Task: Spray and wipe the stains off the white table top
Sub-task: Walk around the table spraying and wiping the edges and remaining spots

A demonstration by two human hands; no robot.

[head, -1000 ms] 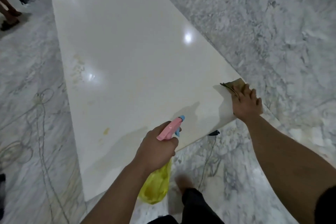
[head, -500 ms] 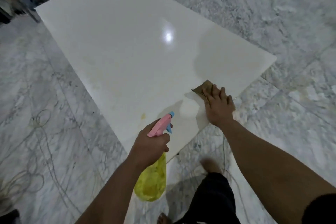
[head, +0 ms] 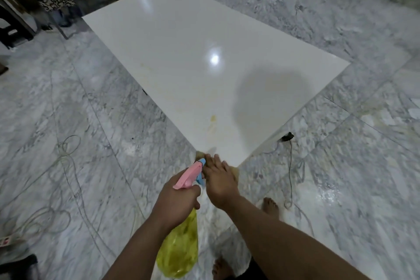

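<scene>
Head view: the white table top runs away from its near corner toward the far left, glossy, with a yellowish stain close to that corner. The left hand grips the spray bottle, fingers curled round its neck, pink trigger head pointing at the corner, yellow body hanging below. The right hand lies flat, fingers straight, pressing a brownish cloth onto the near corner. Cables trail over the marble floor.

white table top | yellowish stains near corner | cloth on corner | marble floor
</scene>
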